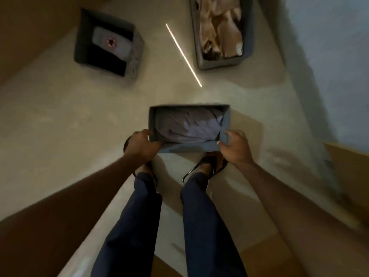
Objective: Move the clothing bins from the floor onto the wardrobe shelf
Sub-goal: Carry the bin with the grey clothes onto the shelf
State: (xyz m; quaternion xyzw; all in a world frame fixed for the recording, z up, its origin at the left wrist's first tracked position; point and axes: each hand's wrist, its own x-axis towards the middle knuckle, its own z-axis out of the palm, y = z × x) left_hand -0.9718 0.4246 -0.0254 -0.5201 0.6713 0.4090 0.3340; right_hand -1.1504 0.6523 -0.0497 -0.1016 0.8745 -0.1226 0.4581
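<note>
Item one, nearest: two legs in dark trousers [201, 220], sandals [214, 162] on the feet, standing on a pale floor [60, 120].

Item two, just beyond the feet: a grey bin [225, 120], open-topped, holding folded lilac cloth [187, 126] that is filling most of it. The left hand [139, 145] is clamping the near left corner of its rim, thumb inside and fingers outside; the right hand [234, 145] is clamping the near right corner likewise. Whether the bin is resting on the floor or is lifted clear cannot be told.

Item three, far left: a dark square bin [137, 50] sitting on the floor, containing a pale folded garment [111, 44] with a red star mark beside a black one.

Item four, far right: a long grey bin [248, 37] on the floor, lying well apart from the others, crammed with crumpled tan cloth [219, 27].

A bright thin streak [183, 54] is showing on the floor between the two far bins.
</note>
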